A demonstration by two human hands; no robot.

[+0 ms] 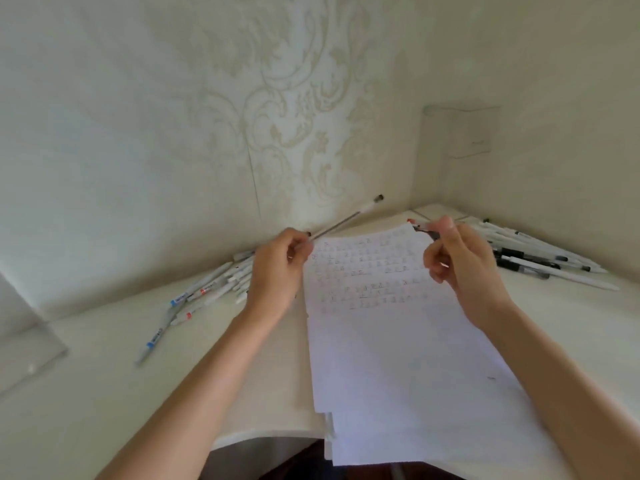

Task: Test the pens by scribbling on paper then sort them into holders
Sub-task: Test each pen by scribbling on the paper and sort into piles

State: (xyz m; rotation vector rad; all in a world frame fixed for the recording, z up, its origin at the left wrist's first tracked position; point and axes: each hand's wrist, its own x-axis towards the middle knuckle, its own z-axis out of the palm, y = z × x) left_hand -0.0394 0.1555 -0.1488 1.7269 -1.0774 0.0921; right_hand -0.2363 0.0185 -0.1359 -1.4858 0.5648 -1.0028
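My left hand point(280, 268) pinches the near end of a thin clear pen point(349, 220) that slants up and right, its dark-tipped far end high against the wall. My right hand point(460, 261) is curled round a short dark piece with a red tip point(417, 226), perhaps a cap. Both hands hover over the top edge of a stack of white paper point(398, 341) covered in rows of faint scribbles. A heap of white pens with blue and red labels point(207, 292) lies left of the paper. A second heap of white and black pens point(540, 258) lies to the right.
The white corner desk point(104, 393) meets patterned wallpaper on two sides. A clear acrylic holder point(460, 147) stands in the back right corner. Another clear holder point(24, 341) sits at the far left edge. The paper overhangs the desk's curved front edge.
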